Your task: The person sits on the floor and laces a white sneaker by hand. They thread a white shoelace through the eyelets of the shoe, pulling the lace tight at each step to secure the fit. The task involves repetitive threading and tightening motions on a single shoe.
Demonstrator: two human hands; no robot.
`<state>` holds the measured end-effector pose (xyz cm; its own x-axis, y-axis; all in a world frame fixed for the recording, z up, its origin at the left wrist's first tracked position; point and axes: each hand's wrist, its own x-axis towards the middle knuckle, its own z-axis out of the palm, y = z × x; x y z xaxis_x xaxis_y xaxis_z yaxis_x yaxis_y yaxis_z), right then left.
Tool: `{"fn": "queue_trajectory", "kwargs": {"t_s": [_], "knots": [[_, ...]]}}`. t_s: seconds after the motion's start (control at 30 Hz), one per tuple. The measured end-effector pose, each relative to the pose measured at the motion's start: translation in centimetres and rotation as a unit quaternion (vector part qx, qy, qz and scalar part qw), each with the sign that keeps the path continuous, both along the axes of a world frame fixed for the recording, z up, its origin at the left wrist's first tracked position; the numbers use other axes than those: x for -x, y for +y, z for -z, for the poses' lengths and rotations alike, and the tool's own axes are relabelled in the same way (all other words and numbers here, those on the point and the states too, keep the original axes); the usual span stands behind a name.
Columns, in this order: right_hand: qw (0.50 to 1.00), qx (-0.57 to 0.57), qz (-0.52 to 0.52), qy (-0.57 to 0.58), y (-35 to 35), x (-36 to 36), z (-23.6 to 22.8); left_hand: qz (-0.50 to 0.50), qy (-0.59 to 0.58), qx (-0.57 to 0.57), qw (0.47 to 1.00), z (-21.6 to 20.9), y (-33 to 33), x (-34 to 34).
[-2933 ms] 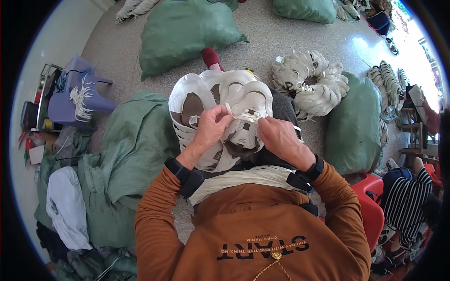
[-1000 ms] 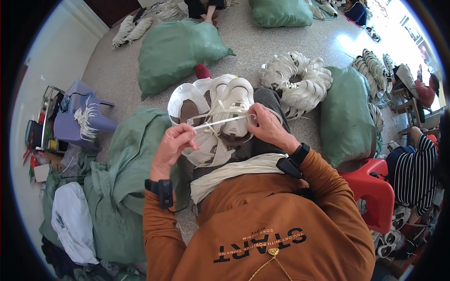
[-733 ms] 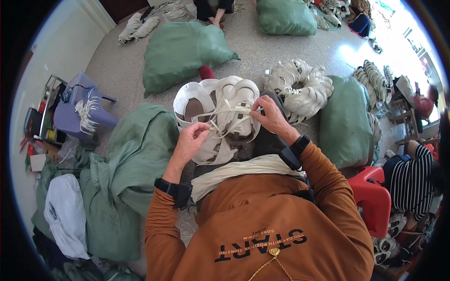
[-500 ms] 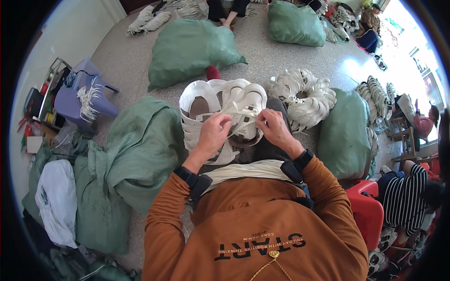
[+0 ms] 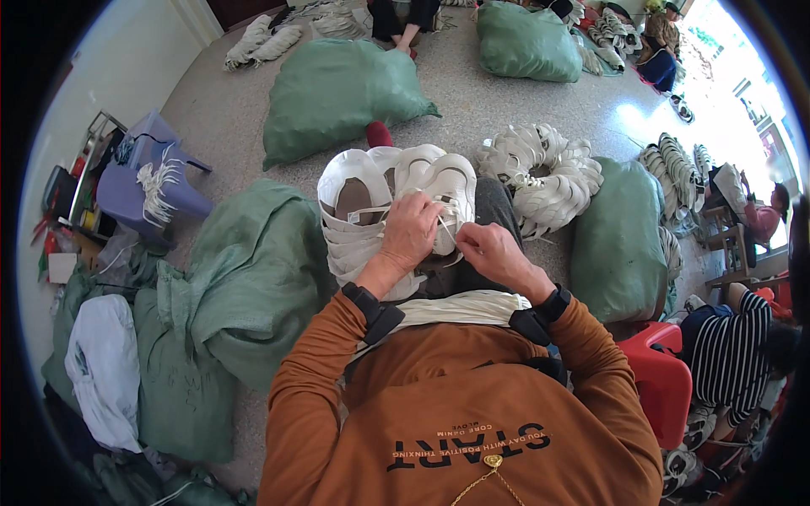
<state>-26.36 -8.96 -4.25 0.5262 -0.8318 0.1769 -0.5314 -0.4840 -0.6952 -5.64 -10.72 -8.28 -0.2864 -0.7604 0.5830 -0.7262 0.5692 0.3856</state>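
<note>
A cream-white shoe upper [image 5: 453, 181] with laces lies over my lap, at the right end of a row of similar nested uppers [image 5: 344, 244]. My left hand [image 5: 411, 228] is closed over its lacing, fingers bent around a white shoelace; the fingertips are partly hidden. Just to the right, my right hand [image 5: 494, 251] pinches a shoelace [image 5: 450, 234] that runs taut toward the upper. A bundle of long pale laces [image 5: 456, 309] lies across my waist, between my two wrists.
Beyond my right knee sits a ring of pale shoe uppers [image 5: 540, 173]. Green sacks stand ahead [image 5: 342, 93], at left [image 5: 253, 261] and at right [image 5: 620, 240]. A purple stool [image 5: 143, 181] holds loose laces. At right are a red stool [image 5: 658, 384] and a person in stripes [image 5: 727, 354].
My left hand has moved right and onto the upper's lacing. My right hand has dropped slightly, nearer to my body. The lace loops spread between the hands before are now pulled in.
</note>
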Motion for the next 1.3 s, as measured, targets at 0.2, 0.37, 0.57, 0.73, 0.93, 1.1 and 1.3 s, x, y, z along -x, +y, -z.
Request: {"fn": "queue_trajectory", "kwargs": {"t_s": [0.2,0.37,0.57,0.73,0.93,1.1,1.3], "knots": [[0.998,0.034,-0.043,-0.027,0.2,-0.4,-0.3,0.005,-0.043,0.027,0.999,-0.2,-0.4,-0.6],[0.996,-0.068,-0.024,-0.061,0.4,-0.2,0.8,-0.017,-0.047,0.050,0.997,0.1,-0.8,-0.3],[0.831,-0.475,0.071,-0.280,-0.8,-2.3,0.8,-0.055,0.118,-0.010,0.991,1.8,-0.4,0.2],[0.901,-0.358,0.068,-0.237,-2.3,-1.9,2.1,-0.003,0.136,-0.016,0.991,1.7,0.4,-1.2],[0.993,0.116,0.003,0.030,-1.9,0.7,1.2,-0.063,0.174,-0.122,0.975,1.5,-1.2,-1.1],[0.997,0.069,-0.009,0.030,-1.9,2.2,1.3,-0.112,0.058,-0.142,0.982,1.6,-2.5,0.1],[0.997,0.057,0.057,-0.009,-3.4,3.1,2.5,-0.093,0.145,-0.121,0.978,0.7,-1.7,-0.6]]}}
